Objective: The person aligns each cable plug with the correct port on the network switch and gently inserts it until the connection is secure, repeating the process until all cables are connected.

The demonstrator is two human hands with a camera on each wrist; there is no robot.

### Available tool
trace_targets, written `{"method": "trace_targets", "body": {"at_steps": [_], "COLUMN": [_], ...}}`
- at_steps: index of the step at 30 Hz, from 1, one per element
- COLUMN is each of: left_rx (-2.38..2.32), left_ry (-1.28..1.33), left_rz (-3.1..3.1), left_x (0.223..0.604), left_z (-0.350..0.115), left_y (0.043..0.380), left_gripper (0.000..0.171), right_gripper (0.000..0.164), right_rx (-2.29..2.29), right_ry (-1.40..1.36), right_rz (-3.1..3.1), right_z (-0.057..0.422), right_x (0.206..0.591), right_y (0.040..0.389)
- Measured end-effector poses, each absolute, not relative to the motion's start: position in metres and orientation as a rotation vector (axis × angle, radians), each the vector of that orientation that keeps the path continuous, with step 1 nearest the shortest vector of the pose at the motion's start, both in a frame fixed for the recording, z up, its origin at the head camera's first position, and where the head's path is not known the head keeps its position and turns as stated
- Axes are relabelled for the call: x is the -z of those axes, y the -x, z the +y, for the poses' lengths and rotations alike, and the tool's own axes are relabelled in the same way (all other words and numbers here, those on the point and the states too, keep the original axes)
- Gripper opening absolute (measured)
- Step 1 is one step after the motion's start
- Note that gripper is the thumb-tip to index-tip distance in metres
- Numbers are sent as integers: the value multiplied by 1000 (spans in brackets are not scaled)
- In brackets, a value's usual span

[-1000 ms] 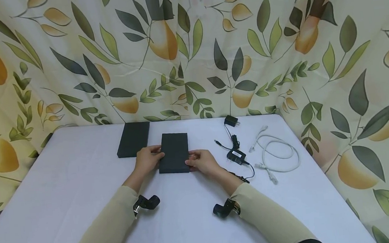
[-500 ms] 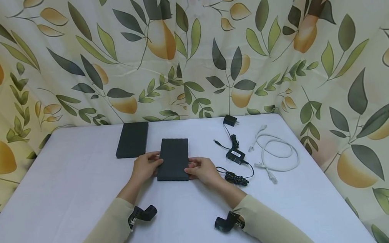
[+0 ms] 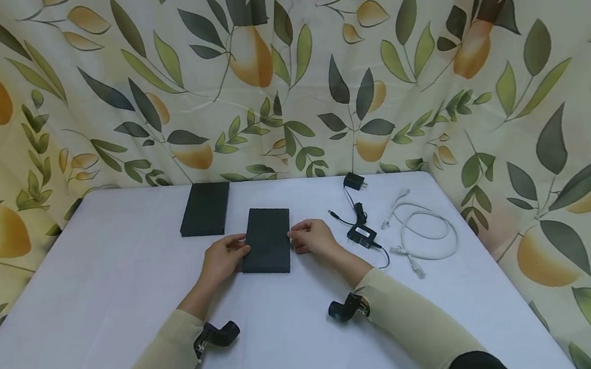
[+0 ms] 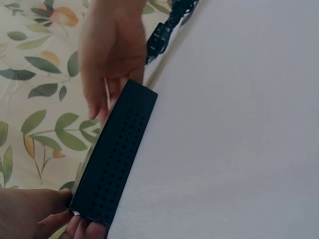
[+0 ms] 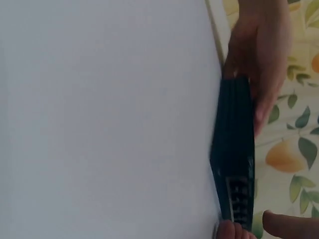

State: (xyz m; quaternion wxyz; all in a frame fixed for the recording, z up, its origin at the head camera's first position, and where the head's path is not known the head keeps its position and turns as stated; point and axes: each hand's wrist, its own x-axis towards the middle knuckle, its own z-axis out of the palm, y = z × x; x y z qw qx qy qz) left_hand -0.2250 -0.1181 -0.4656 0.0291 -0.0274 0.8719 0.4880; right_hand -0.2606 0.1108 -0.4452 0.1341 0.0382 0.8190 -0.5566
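A flat black network switch is held between both hands over the middle of the table. Its side with rows of small vent holes shows in the left wrist view, and a row of ports in the right wrist view. My left hand pinches its left edge, thumb on top and fingers beneath. At the right edge is my right hand; its fingertips meet the port side, and the thumb stands apart from the switch. A second flat black box lies behind, to the left.
A black power adapter with its cord and a black plug lie right of the hands. Farther right, a white network cable is loosely coiled. A patterned curtain hangs behind the white-covered table.
Both hands drew the switch a little toward me, then it stayed about in place. My right hand slid farther up the right edge, its thumb coming off. The right forearm now hides the coiled black cord.
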Motion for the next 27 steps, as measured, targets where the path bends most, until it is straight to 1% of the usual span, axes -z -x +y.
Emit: {"method": "trace_targets", "body": {"at_steps": [7,11,14,19,27], "left_rx": [-1605,-1614,-1617,-1632,-1631], "left_ry": [96,106,114,106,68], "left_rz": [2651,2669,2686,2708,2690], "left_x": [471,472,473,475,474], "left_z": [-119,-119,-117,-114,-121], "left_y": [209,199,194,192,200], "left_gripper": [38,39,39,39,34], "right_gripper": [33,33,31,23,20], "right_rx": [1558,1448,1379,1335,1311], "right_ry": [-156,-135,-114,-67,-38], "right_rz": [2520,2577,2578,2592,2677], "right_z": [105,99,96,98,108], "right_x": [429,431,436,445,445], "right_y": [298,318,328,331,316]}}
